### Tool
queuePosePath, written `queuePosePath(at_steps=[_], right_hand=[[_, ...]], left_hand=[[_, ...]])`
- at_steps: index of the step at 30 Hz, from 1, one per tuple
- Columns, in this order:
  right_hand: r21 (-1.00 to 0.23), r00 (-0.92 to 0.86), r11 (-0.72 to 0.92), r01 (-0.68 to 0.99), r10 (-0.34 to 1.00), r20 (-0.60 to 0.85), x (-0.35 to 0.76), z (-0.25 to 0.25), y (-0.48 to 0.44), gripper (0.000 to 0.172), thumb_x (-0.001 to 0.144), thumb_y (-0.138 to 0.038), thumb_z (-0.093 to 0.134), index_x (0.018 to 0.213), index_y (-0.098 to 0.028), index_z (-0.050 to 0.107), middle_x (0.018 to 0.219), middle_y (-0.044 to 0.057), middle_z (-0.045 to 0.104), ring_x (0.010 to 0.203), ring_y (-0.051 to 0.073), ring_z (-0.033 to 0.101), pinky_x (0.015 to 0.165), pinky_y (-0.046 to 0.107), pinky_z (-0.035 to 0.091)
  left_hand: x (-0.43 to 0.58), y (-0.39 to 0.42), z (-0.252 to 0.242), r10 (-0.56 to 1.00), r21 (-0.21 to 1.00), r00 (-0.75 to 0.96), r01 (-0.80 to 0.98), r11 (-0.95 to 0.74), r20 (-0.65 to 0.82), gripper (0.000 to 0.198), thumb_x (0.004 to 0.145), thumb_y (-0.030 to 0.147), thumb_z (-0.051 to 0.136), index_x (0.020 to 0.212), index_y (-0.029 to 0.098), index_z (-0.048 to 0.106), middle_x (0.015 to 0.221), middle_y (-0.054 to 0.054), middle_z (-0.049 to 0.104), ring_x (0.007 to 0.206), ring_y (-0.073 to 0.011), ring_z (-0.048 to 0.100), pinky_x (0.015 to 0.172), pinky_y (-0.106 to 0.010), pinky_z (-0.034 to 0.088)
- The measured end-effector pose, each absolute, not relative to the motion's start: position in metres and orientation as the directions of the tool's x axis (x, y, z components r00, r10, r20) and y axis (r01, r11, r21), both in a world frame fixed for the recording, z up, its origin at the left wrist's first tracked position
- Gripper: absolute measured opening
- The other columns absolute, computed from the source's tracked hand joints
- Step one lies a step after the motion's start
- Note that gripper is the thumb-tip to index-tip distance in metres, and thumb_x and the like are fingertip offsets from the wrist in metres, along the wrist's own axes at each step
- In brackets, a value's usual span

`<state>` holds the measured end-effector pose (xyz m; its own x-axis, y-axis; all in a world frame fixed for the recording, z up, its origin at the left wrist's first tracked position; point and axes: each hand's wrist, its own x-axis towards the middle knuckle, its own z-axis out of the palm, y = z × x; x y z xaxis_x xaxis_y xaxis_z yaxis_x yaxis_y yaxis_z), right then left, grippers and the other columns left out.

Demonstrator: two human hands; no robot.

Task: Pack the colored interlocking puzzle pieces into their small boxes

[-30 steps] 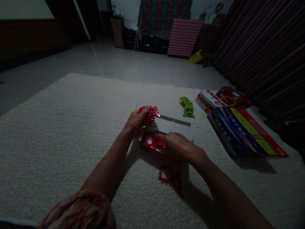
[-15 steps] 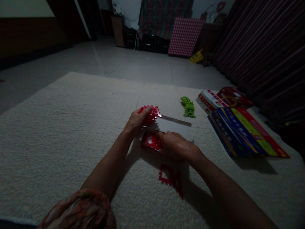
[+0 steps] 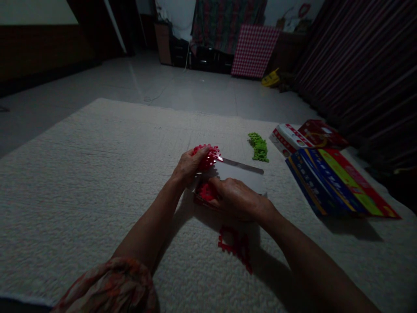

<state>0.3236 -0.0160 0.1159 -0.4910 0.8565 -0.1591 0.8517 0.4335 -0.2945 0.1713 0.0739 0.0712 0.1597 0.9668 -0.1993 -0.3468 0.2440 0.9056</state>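
Observation:
My left hand (image 3: 190,165) is closed around several red toothed plastic pieces (image 3: 211,156), above the left end of an open cardboard box (image 3: 241,172). The box's lid stands up on its far side and shows white inside. My right hand (image 3: 236,195) reaches into the box, its thumb and fingers at the red plastic pieces (image 3: 205,191) there; the fingertips are partly hidden. On the mat just in front of the box lie a square red frame piece and a triangular one (image 3: 228,245).
Green toothed pieces (image 3: 259,148) lie in a pile beyond the box on the pale quilted mat (image 3: 114,174). To the right are a colourful printed sheet (image 3: 342,182), a red and white box (image 3: 289,139) and a dark red box (image 3: 322,132).
My right hand has shifted slightly left inside the box, its thumb and fingers now at the red pieces. My left hand keeps its hold on its pieces.

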Motion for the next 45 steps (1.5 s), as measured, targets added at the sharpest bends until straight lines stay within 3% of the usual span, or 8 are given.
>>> queuePosePath(at_steps=[9, 15, 24, 33, 40, 45], right_hand=[[-0.327, -0.505, 0.436, 0.839, 0.847, -0.164, 0.320, 0.115, -0.014, 0.027, 0.093, -0.040, 0.051, 0.108, -0.018, 0.057, 0.085, 0.010, 0.071, 0.071, 0.022, 0.065, 0.057, 0.030, 0.037], [-0.294, -0.559, 0.495, 0.817, 0.805, -0.198, 0.321, 0.104, -0.003, 0.027, 0.089, -0.031, 0.056, 0.113, -0.020, 0.057, 0.093, 0.011, 0.072, 0.075, 0.023, 0.066, 0.058, 0.030, 0.039], [-0.245, -0.534, 0.475, 0.845, 0.768, -0.353, 0.308, 0.103, 0.010, 0.029, 0.086, -0.029, 0.055, 0.112, -0.016, 0.057, 0.103, 0.015, 0.071, 0.085, 0.027, 0.068, 0.064, 0.034, 0.046], [-0.201, -0.514, 0.473, 0.858, 0.790, -0.334, 0.302, 0.110, 0.005, 0.035, 0.083, -0.031, 0.062, 0.112, -0.012, 0.059, 0.098, 0.018, 0.072, 0.085, 0.028, 0.069, 0.067, 0.037, 0.049], [-0.219, -0.535, 0.490, 0.843, 0.806, -0.254, 0.304, 0.102, 0.005, 0.024, 0.085, -0.025, 0.055, 0.106, -0.015, 0.061, 0.095, 0.015, 0.072, 0.077, 0.026, 0.068, 0.062, 0.034, 0.046], [-0.251, -0.549, 0.497, 0.830, 0.808, -0.214, 0.319, 0.112, -0.003, 0.031, 0.085, -0.023, 0.057, 0.115, -0.018, 0.059, 0.088, 0.011, 0.073, 0.072, 0.023, 0.067, 0.057, 0.030, 0.041]], left_hand=[[0.171, 0.075, 0.070, 0.968, 0.902, 0.169, -0.361, 0.236, -0.186, 0.032, 0.073, 0.043, 0.079, 0.085, 0.014, 0.072, 0.079, -0.008, 0.072, 0.059, -0.0111, 0.062, 0.057, -0.024, 0.050], [0.171, 0.075, 0.069, 0.969, 0.896, 0.175, -0.380, 0.229, -0.174, 0.032, 0.073, 0.043, 0.080, 0.083, 0.014, 0.071, 0.076, -0.007, 0.071, 0.058, -0.0104, 0.061, 0.058, -0.024, 0.050], [0.171, 0.076, 0.069, 0.967, 0.904, 0.171, -0.355, 0.240, -0.190, 0.035, 0.071, 0.045, 0.081, 0.085, 0.014, 0.072, 0.075, -0.005, 0.072, 0.059, -0.0109, 0.062, 0.059, -0.024, 0.050], [0.171, 0.075, 0.067, 0.970, 0.923, 0.188, -0.323, 0.211, -0.156, 0.039, 0.070, 0.050, 0.080, 0.086, 0.015, 0.073, 0.080, -0.008, 0.073, 0.062, -0.0121, 0.063, 0.059, -0.025, 0.049], [0.171, 0.076, 0.067, 0.969, 0.922, 0.179, -0.317, 0.222, -0.171, 0.041, 0.068, 0.052, 0.081, 0.085, 0.015, 0.072, 0.076, -0.007, 0.071, 0.059, -0.0111, 0.061, 0.057, -0.025, 0.049], [0.171, 0.076, 0.068, 0.967, 0.913, 0.169, -0.332, 0.235, -0.188, 0.040, 0.069, 0.049, 0.081, 0.085, 0.014, 0.072, 0.077, -0.008, 0.072, 0.061, -0.0122, 0.062, 0.060, -0.026, 0.050]])
